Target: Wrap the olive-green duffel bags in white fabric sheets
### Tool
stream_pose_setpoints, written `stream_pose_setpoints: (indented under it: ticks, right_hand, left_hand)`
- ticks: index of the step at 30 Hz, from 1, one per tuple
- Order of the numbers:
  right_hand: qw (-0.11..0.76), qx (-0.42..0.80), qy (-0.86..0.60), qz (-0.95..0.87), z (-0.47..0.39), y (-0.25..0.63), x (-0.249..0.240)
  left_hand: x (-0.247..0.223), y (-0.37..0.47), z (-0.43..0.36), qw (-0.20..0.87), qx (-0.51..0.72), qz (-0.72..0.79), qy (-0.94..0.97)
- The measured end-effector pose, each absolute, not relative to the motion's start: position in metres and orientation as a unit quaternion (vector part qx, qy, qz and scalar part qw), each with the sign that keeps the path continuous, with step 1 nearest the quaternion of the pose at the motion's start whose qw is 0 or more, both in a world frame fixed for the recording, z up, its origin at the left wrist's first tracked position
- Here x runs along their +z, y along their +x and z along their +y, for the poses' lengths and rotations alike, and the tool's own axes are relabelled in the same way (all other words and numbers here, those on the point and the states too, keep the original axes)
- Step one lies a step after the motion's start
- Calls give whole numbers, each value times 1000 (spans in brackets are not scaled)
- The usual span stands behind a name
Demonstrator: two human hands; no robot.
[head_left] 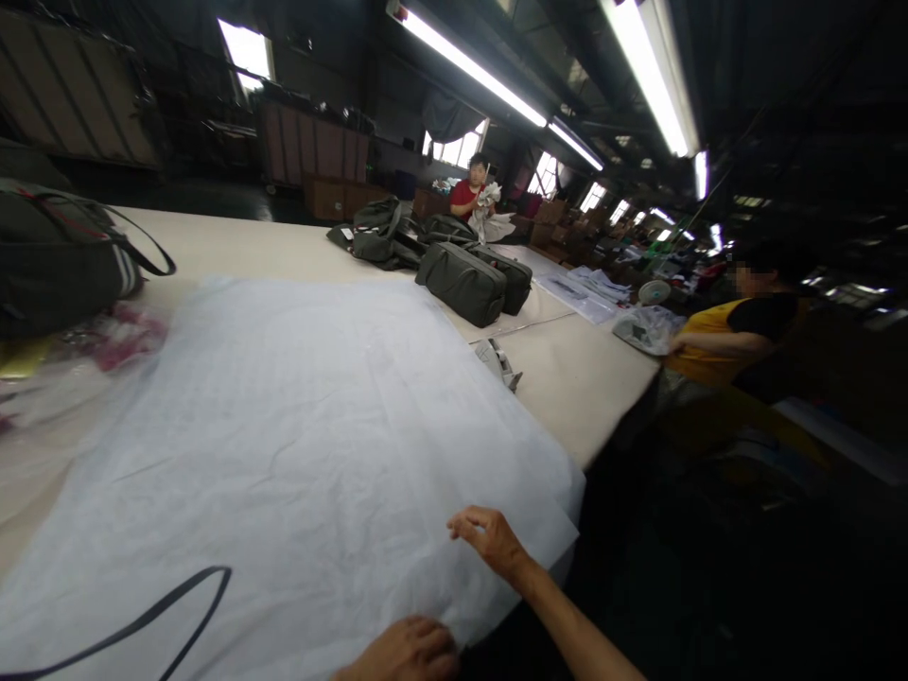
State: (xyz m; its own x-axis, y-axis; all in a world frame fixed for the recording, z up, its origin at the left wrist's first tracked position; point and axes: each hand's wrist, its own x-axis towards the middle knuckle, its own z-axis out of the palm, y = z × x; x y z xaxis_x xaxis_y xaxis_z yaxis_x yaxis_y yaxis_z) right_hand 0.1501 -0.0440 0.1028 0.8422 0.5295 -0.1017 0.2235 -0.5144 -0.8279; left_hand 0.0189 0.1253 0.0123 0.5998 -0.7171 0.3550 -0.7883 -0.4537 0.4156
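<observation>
Large sheet of thin white crinkled tissue paper (298,445) spread flat over the near part of the long cream-topped desk (574,378), its near right corner reaching the desk's edge. Right hand (489,539) resting on that corner, fingers (461,523) loosely curled and pressing down on the paper, nothing gripped between them. Left hand (408,651) low at the bottom edge of the view, lying flat on the paper's near border; only the back of it visible, so fingers cannot be told as wide or narrow. Thin black strap (142,619) looping across the paper at the lower left.

At the far left, dark green duffel bag with striped handles (57,255) on the desk, clear plastic wrapping with red print (106,340) just beside it, blurred. Farther along the desk, two olive rectangular zipped bags (472,279) side by side, a heap of similar dark bags (383,236) behind them. Small grey folded piece (500,364) lying between the paper and the olive bags.

Person in a red top (468,194) at the far end of the desk, holding something white. Another person in a yellow and black top (730,331) at the right side, arm stretched to a clear plastic bag (645,329) on the desk's edge.
</observation>
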Motion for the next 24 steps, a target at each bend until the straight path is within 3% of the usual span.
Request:
stream_pose_setpoints:
  ticks: [3, 8, 14, 17, 20, 24]
  right_hand:
    - [425, 119, -861, -251, -43, 155, 82]
    - [307, 50, -880, -360, -48, 144, 42]
    - [207, -47, -896, -390, -45, 127, 1]
    - [177, -104, -895, -397, -42, 127, -17]
    - [181, -125, -896, -385, -42, 127, -27]
    - [263, -48, -887, -376, -49, 130, -22]
  left_hand:
    - [40, 19, 135, 282, 18, -423, 861]
    - [57, 18, 140, 296, 2, -433, 851]
    - [60, 40, 140, 306, 76, -338, 887]
    - [44, 60, 137, 260, 122, -310, 906]
    - [13, 74, 132, 201, 114, -302, 925]
    - [-31, 82, 131, 174, 138, -274, 936]
